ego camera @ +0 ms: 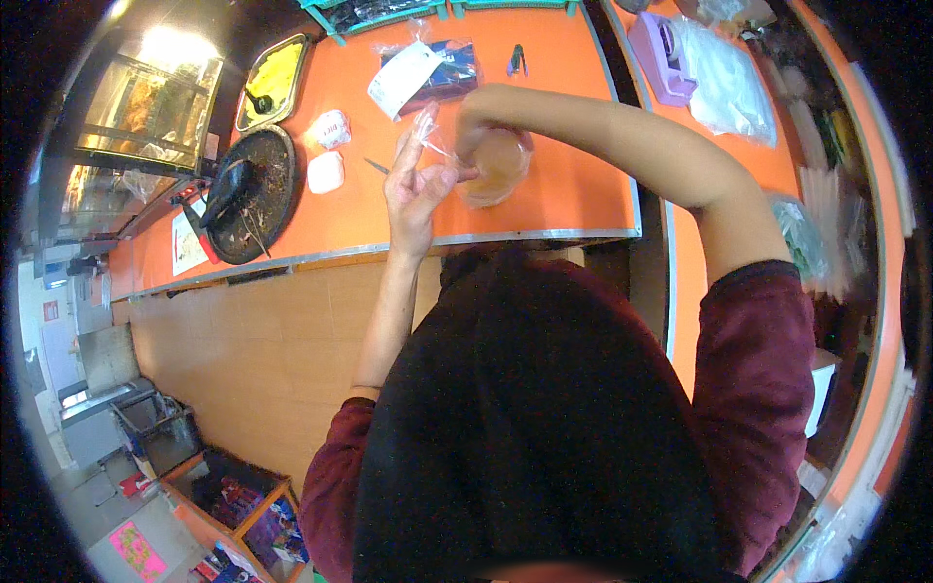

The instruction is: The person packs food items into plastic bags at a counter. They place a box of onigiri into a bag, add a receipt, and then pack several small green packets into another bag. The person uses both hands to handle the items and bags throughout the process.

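Observation:
Above the orange counter, my left hand (417, 186) pinches the gathered top of a clear plastic bag (497, 171) between thumb and fingers. My right hand (477, 131), wrist bent, is at the bag's neck on its other side; its fingers are partly hidden behind the wrist. The bag bulges with orange-brown contents, perhaps liquid. Left of my left hand lie two white wrapped bundles (326, 172), one with printing. A thin pointed object (376, 166) shows beside my left hand. Beyond the hands is a dark blue pack (455, 69) with a white paper on it.
A round stone mortar (280, 186) with a dark pestle stands left, below a tray of yellow food (283, 69). A lit glass food case (149, 109) is farther left. Teal baskets (430, 11) line the back. A purple tape dispenser (660, 62) and plastic bags (725, 84) lie right.

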Tool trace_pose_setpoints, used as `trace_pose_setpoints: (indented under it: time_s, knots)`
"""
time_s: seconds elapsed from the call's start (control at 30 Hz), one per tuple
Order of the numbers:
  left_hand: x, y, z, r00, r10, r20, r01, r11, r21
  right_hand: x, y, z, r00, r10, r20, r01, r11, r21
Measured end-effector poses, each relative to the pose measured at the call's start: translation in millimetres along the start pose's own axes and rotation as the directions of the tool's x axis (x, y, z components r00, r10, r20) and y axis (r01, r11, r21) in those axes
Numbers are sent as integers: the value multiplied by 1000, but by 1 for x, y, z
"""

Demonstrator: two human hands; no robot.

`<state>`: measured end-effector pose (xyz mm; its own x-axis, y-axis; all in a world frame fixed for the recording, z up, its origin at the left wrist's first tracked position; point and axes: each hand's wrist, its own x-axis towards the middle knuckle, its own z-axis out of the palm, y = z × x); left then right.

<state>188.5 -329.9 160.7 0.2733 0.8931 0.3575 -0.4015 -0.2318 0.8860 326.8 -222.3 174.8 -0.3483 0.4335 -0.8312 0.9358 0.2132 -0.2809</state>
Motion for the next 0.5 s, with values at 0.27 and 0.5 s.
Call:
trace_pose_setpoints:
  time_s: [0.27,0.5]
  knots:
    - [9,16,-7,992,-88,-94,98,989,109,-23,-2,-7,929,54,-367,-143,965,-219]
    - [13,25,-9,988,-117,-96,130,982,140,-46,40,26,130,-348,-928,-164,916,-366]
